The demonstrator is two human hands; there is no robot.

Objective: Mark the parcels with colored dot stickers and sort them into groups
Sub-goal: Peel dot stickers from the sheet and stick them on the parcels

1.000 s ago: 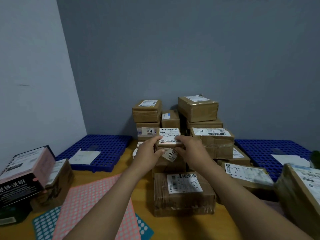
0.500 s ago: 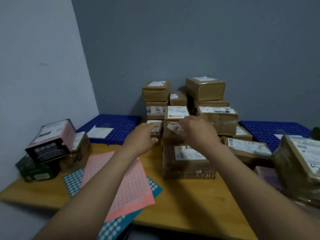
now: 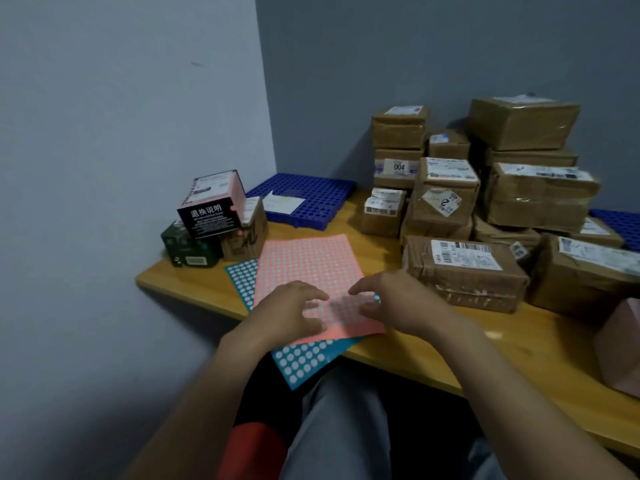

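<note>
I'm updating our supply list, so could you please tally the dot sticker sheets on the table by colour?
Pink sticker sheet: 1
Blue sticker sheet, lying partly under the pink one: 1
Total: 2

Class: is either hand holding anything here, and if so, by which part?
No clear hold: left hand and right hand rest fingers on the pink sticker sheet, near end; blur hides any pinch.
</note>
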